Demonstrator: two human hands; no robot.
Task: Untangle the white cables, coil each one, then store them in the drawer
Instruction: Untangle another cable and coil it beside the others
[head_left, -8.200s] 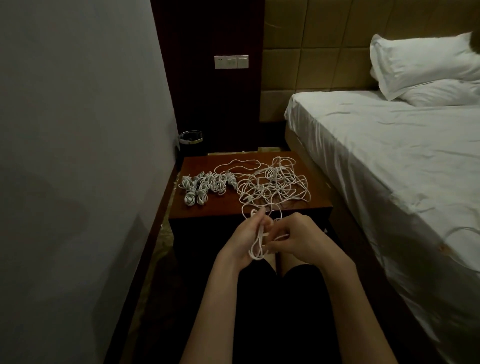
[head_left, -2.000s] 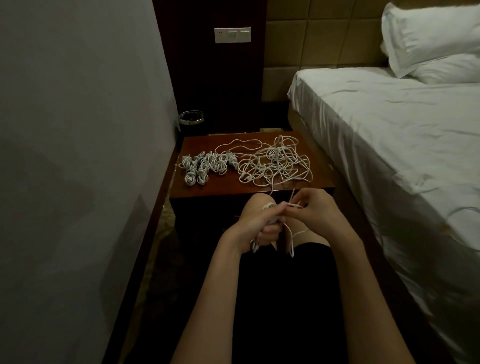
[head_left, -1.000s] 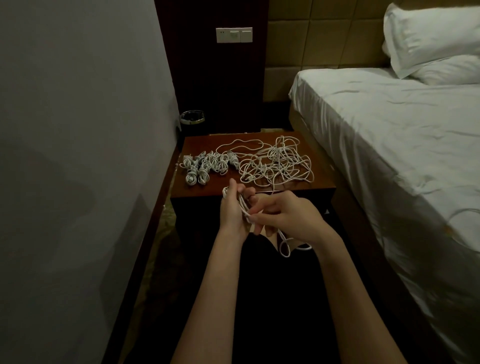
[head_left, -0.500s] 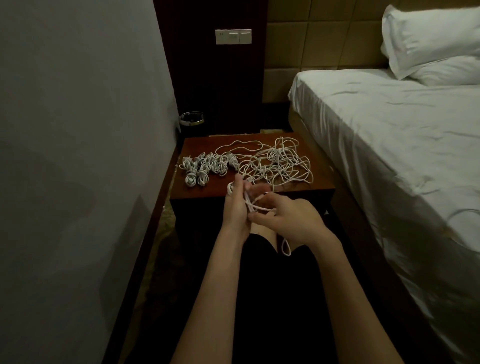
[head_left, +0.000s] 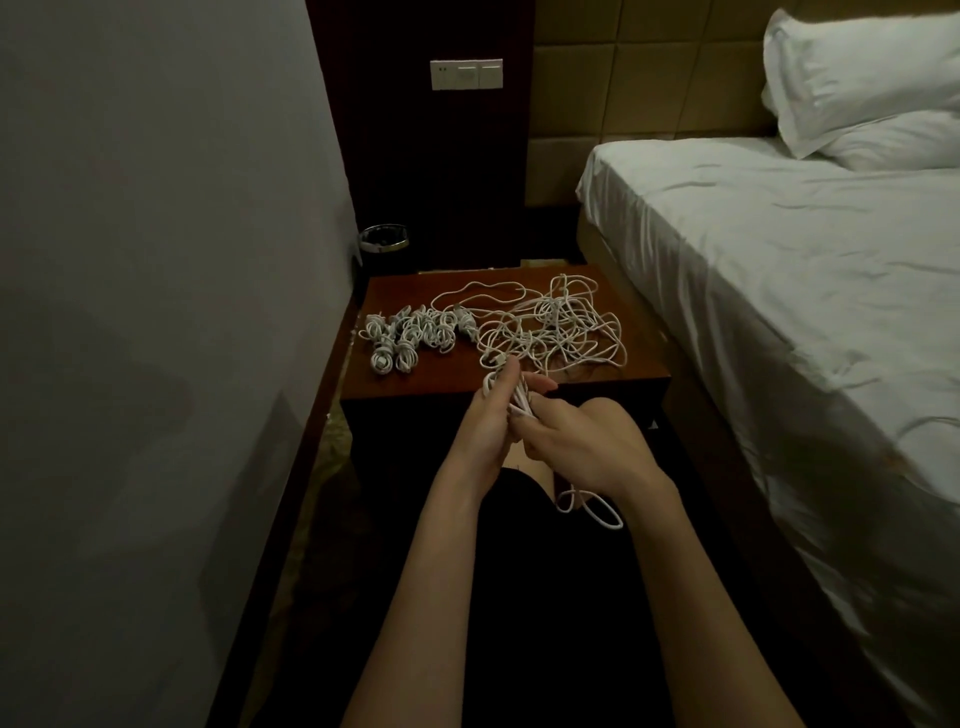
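Observation:
A loose tangle of white cables (head_left: 553, 332) lies on the right half of the dark wooden nightstand (head_left: 431, 382). Several coiled white cables (head_left: 410, 335) lie in a cluster on its left half. In front of the nightstand's near edge, my left hand (head_left: 493, 415) stands upright with loops of one white cable (head_left: 519, 397) wound around its fingers. My right hand (head_left: 582, 441) pinches that cable beside the left hand. The cable's free end (head_left: 592, 506) hangs in a loop below my right wrist. No drawer is visible.
A grey wall (head_left: 156, 312) runs close along the left. A bed with white sheets (head_left: 779, 286) and pillows (head_left: 862, 83) fills the right. A small black bin (head_left: 384, 247) stands behind the nightstand. My lap in dark clothing is below the hands.
Over the last second my right hand has kept winding the cable around my left hand. The hanging tail has shifted to the right under my right wrist.

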